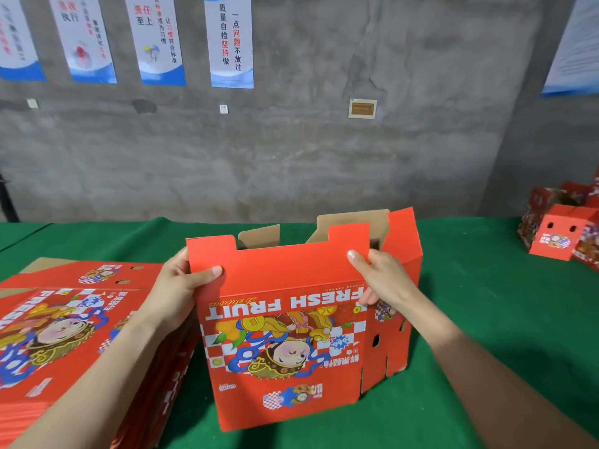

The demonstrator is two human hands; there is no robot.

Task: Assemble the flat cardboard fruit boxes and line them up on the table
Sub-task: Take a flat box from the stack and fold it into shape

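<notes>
Nearest, at nine o'clock, a stack of flat boxes lies on the green table. Dead centre stands the half-opened fruit box — printing upside down. The left hand and right hand each pinch its top flap. Farther off, at two o'clock, assembled boxes sit.
</notes>
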